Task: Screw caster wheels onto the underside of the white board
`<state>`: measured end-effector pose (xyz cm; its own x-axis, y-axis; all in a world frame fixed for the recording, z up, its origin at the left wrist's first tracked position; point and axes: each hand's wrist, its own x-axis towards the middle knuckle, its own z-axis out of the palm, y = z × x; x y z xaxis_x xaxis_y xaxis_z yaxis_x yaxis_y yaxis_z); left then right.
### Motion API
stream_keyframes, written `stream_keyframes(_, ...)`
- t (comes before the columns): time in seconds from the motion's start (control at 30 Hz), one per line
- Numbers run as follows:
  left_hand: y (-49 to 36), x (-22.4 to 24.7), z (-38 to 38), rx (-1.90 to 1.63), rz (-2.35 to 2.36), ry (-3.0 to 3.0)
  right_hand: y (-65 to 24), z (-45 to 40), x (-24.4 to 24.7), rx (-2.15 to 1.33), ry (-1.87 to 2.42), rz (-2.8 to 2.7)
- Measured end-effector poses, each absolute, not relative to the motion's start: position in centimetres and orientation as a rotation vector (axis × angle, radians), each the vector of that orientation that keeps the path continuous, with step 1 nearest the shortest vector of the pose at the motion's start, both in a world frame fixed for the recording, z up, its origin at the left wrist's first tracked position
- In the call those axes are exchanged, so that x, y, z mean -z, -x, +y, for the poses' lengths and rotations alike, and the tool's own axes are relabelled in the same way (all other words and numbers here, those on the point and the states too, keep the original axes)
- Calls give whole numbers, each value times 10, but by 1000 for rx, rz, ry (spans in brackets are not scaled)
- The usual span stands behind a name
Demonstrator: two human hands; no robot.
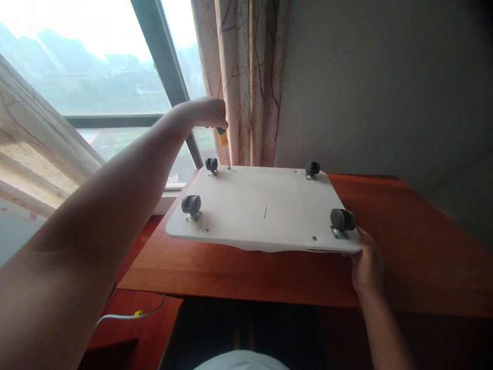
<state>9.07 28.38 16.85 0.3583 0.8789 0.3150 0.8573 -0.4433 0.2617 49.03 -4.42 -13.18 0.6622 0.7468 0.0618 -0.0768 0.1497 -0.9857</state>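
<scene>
Head: screwdriver [223, 137] tip-down, axis steep

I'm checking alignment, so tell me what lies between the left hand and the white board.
In the head view, a screwdriver, gripped by the left hand, reaches down to the white board near its far edge.

The white board [234, 200] looks smooth and dull. Its 4 wheels [191, 204] look like plastic, on shiny metal plates [339, 234]. The screwdriver [223, 139] has a metal rod [227, 154]. The tabletop [404, 236] is smooth, shiny wood. The curtain [242, 77] is cloth.
</scene>
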Motion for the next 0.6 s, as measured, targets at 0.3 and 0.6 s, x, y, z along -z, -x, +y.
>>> stream_keyframes(0.3,-116,-171,255,-659,1841,-2537,-491,-44,130,-673,1319,-656)
stream_keyframes(0.6,-120,-182,224,-166,2178,-2590,-489,-46,129,-690,1305,-676)
